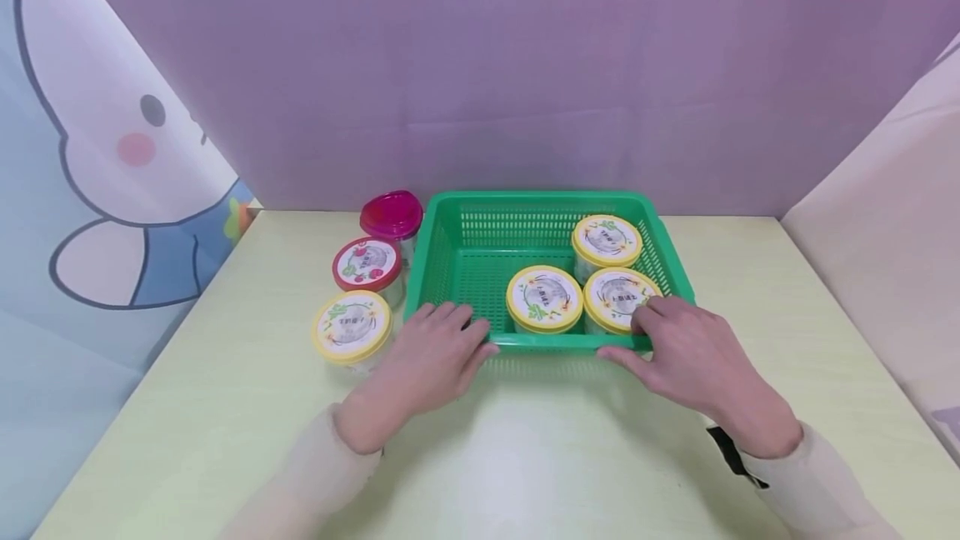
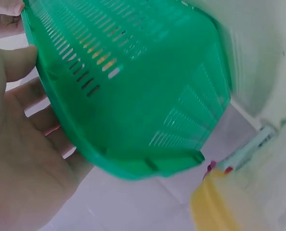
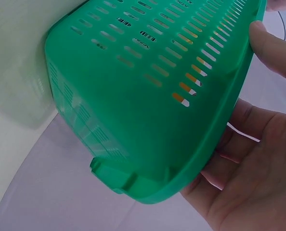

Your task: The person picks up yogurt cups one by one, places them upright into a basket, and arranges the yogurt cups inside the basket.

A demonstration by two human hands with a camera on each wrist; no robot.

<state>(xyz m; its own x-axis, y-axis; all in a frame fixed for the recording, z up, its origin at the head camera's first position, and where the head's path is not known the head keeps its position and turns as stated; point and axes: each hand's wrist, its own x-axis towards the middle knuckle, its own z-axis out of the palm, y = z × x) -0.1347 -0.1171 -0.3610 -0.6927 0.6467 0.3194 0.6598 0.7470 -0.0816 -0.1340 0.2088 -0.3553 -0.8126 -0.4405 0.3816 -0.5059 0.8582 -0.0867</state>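
A green plastic basket [image 1: 536,197] stands at the back of the table. My left hand [image 1: 435,357] grips its front rim left of the middle, fingers over the edge and thumb on the outer side. Toward the front right corner, my right hand [image 1: 693,348] holds the same rim in a like way. Inside the basket, on its right side, are three yellow-lidded tubs: a back tub [image 1: 607,240], a front tub [image 1: 544,298] and a tub [image 1: 618,298] beside my right fingers. Both wrist views show the basket's slotted outer wall [image 2: 133,96] with a thumb against the rim.
Left of the basket, a yellow-lidded tub [image 1: 352,327], a red-lidded tub [image 1: 367,263] and a magenta-lidded container [image 1: 392,215] stand in a row. A purple cloth [image 1: 525,73] hangs behind the table [image 1: 525,457]. A cartoon-printed curtain [image 1: 112,148] is on the left.
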